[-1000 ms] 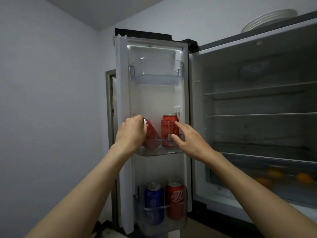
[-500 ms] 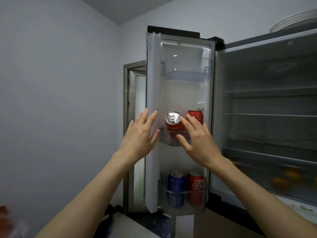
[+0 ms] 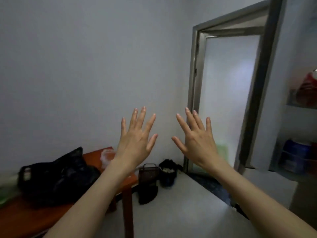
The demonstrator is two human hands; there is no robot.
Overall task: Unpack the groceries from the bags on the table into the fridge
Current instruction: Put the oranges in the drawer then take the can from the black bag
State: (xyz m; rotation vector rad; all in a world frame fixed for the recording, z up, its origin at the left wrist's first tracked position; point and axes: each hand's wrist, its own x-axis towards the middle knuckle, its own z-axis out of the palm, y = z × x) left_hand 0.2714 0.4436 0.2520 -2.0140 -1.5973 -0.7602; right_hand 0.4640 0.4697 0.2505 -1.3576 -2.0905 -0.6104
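Both hands are up in front of the wall, fingers spread wide & straight, holding nothing. The left hand & the right hand are side by side, backs to the camera, a gap between the thumbs. They touch nothing.

Low on the left is a red-brown counter. On it lies a black bag, floppy & crumpled. Just behind the bag, near the counter's far end, is a clear plastic bag, partly hidden by the left wrist. At the far left edge there's sth green, too blurry to tell what it is.

On the floor by the counter's end stands a small dark wire basket, & right beside it a black bin w/ white bits inside. A dark thing lies on the floor below the basket, can't tell what.

On the right is a gray door frame w/ a frosted pane. At the far right edge is the fridge door, open. On its shelves are a red can up high & a blue can lower down, both blurry.
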